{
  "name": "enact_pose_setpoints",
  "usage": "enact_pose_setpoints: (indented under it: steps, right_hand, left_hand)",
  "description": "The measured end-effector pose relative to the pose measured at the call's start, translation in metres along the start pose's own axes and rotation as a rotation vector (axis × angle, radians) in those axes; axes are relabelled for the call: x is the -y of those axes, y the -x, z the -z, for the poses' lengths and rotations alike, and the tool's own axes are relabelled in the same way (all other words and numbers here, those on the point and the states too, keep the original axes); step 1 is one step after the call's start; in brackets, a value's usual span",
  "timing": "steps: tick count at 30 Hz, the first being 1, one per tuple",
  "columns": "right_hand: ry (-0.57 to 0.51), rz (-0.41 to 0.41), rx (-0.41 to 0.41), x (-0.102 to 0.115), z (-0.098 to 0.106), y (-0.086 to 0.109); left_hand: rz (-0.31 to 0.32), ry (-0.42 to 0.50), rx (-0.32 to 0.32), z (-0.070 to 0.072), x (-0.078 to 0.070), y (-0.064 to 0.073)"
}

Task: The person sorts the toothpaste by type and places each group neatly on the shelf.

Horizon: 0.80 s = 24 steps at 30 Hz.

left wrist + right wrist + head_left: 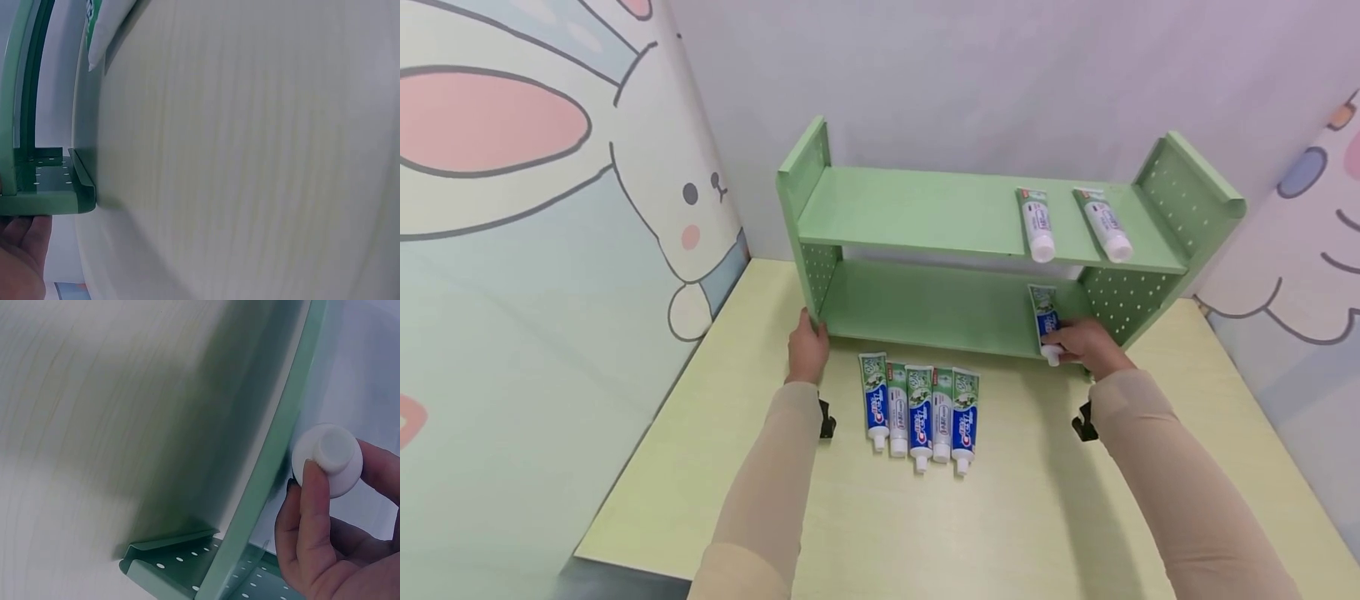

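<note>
My right hand (1088,343) pinches a blue and green toothpaste tube (1046,315) near its white cap, at the right end of the lower shelf. In the right wrist view the fingers (315,512) curl about the round white cap (335,450). The green two-tier rack (925,304) stands at the back of the table. At its lower left corner my left hand (807,348) grips the side panel; the left wrist view shows its fingers (37,240) against the panel's edge. On the upper shelf lie two white-capped tubes, one (1037,225) left of the other (1103,225).
In front of the rack, several toothpaste tubes (920,417) lie side by side on the pale table (880,517), blue ones alternating with white ones. Perforated side panels (1195,200) rise at the rack's ends. Walls with cartoon drawings (662,183) border the table.
</note>
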State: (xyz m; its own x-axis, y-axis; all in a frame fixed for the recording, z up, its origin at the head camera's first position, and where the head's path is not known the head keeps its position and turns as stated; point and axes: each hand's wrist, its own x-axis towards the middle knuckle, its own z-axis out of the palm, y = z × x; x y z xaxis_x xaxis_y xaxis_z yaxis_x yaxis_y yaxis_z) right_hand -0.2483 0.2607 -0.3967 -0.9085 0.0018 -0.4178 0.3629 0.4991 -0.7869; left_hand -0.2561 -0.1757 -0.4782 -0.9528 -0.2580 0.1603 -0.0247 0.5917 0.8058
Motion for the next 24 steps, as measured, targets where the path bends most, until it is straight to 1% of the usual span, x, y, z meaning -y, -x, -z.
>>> enact_pose_setpoints:
  steps: [10, 17, 24]
  right_hand:
    - [-0.024, 0.014, -0.011, 0.0017, -0.0013, 0.0001]
    - [0.001, -0.005, -0.036, -0.0012, -0.002, -0.0029]
    - [0.028, -0.007, -0.023, -0.0018, -0.0021, -0.0023]
  left_hand:
    - [-0.008, -0.001, 0.005, -0.0002, 0.002, -0.002]
    - [-0.011, 0.003, 0.011, 0.0006, 0.0025, -0.002]
    - [-0.013, -0.005, 0.017, -0.0006, 0.0026, -0.0037]
